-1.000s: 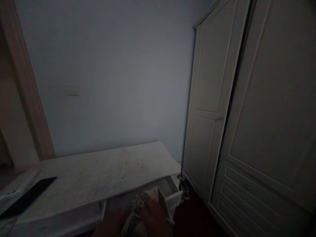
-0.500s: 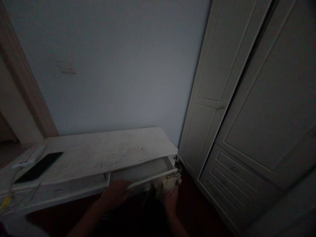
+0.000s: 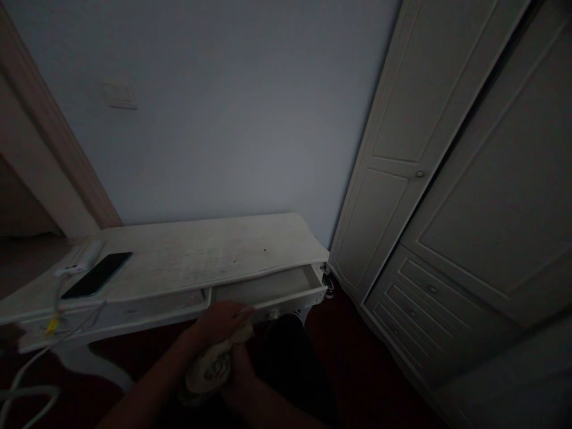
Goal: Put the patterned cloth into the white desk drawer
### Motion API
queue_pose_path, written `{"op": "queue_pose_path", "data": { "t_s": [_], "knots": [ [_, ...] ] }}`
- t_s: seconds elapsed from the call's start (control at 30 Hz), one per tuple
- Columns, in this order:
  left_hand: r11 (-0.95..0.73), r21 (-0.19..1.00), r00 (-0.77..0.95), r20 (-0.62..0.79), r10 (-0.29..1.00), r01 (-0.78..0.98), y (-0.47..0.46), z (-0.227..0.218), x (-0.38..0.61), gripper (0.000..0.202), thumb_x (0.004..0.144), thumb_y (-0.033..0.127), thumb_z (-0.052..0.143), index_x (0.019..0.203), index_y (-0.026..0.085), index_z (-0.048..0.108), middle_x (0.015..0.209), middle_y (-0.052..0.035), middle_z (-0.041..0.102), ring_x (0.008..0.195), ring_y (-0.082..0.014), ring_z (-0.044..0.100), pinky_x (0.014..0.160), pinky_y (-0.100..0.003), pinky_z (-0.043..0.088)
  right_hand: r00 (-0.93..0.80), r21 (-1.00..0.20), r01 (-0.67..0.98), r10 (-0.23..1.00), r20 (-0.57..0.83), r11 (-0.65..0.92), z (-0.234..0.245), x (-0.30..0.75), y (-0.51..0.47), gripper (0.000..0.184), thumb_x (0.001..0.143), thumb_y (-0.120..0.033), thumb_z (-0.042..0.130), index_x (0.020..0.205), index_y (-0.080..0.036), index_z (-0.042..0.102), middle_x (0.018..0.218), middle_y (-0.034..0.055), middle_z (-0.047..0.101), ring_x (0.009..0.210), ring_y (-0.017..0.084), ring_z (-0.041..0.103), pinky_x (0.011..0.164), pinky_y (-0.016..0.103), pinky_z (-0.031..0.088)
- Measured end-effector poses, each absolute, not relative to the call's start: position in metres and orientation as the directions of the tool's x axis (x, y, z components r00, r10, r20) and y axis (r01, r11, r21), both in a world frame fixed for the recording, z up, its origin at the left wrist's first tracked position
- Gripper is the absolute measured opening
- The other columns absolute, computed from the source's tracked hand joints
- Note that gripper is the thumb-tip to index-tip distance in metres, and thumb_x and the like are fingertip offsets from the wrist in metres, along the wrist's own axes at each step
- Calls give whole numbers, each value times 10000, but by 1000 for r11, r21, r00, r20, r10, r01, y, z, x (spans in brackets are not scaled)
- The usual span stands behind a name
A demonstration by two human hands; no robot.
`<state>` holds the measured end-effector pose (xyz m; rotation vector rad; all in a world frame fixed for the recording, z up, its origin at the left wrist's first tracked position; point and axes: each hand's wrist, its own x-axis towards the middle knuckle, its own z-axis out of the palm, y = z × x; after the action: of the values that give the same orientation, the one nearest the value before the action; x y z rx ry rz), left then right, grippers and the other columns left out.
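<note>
A white drawer (image 3: 268, 289) is pulled out of the right side of a white desk (image 3: 201, 250). My left hand (image 3: 223, 322) is closed over the left end of the drawer's front panel (image 3: 295, 305). Just below it, my right hand (image 3: 241, 369) grips a bunched pale cloth (image 3: 208, 375) with a dark pattern, against the left part of the front. Part of the cloth is hidden by my hands and forearms. A small knob (image 3: 273, 314) sticks out of the panel to their right.
On the desk's left lie a dark phone (image 3: 97, 275) and a white device (image 3: 80, 259) with a cable (image 3: 27, 357) trailing down. A tall white wardrobe (image 3: 402, 137) stands at the right. Behind the desk rises a pale wall (image 3: 232, 107).
My right hand has carried the cloth from the right end of the drawer front to its left end, beside my left hand. My left hand stays at the drawer. The view has shifted slightly.
</note>
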<state>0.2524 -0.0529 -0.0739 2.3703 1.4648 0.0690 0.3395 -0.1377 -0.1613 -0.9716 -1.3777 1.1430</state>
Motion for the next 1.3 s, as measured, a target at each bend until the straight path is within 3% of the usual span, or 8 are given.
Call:
{"op": "queue_pose_path", "data": {
  "t_s": [0.2,0.4,0.57,0.7,0.8,0.9,1.0,1.3],
  "knots": [
    [-364,366,454,-199,869,857,-49,-75,245,780,1054,595,105,1040,197,776,1055,-135,790,1001,-284,719,904,-371,490,24,-914,-405,999,-39,-26,-123,417,-128,585,822,-546,703,1286,-198,619,1117,82,755,1011,290,730,894,475,589],
    [-441,369,485,-32,874,819,-65,-79,248,517,1054,522,340,1320,228,672,1321,-107,726,1198,-289,666,1033,-408,489,69,-846,335,885,461,415,-64,497,-74,472,817,-406,713,1225,-174,659,1264,143,666,1202,312,588,1076,487,448],
    [-532,327,468,257,846,781,-91,-103,240,325,1006,246,447,1229,230,683,1254,-110,738,1163,-268,684,1035,-427,526,-382,-517,706,875,297,484,-53,481,-45,537,754,-347,781,1258,-215,649,1207,117,666,1136,322,601,1001,449,474],
    [-446,426,191,519,833,787,-107,-109,224,328,1011,400,548,1295,251,619,1316,-109,694,1214,-271,657,1058,-455,526,-526,-572,601,815,245,559,-56,447,-44,742,741,-380,813,1420,-277,530,1361,93,613,1232,310,582,1047,436,458],
    [-422,390,93,635,767,818,-104,-92,223,804,793,605,791,1430,204,508,1473,-184,570,1374,-369,532,1142,-558,441,-623,-729,412,753,212,546,-55,424,-38,956,708,-347,828,1546,-248,377,1480,112,544,1319,315,544,1104,442,430],
    [-460,295,264,519,813,838,-90,-72,237,1123,652,607,880,1569,206,371,1619,-213,424,1481,-420,410,1184,-579,375,-690,-858,217,695,202,465,-57,416,-27,935,753,-310,777,1561,-203,320,1503,119,525,1314,286,555,1090,408,450],
    [-356,325,274,270,923,876,-75,-64,248,1005,749,482,813,1597,211,348,1586,-199,490,1390,-371,540,1078,-478,480,-665,-863,198,710,230,465,-60,434,-20,673,901,-364,668,1499,-194,411,1449,108,581,1271,258,588,1061,391,465],
    [-337,388,290,176,941,858,-94,-74,238,317,862,378,673,1152,253,701,1164,-72,766,1048,-256,723,916,-334,544,-490,-82,868,872,4,489,-88,549,-31,602,873,-780,632,990,-203,757,976,143,779,940,317,727,831,363,486]
  ]
}}
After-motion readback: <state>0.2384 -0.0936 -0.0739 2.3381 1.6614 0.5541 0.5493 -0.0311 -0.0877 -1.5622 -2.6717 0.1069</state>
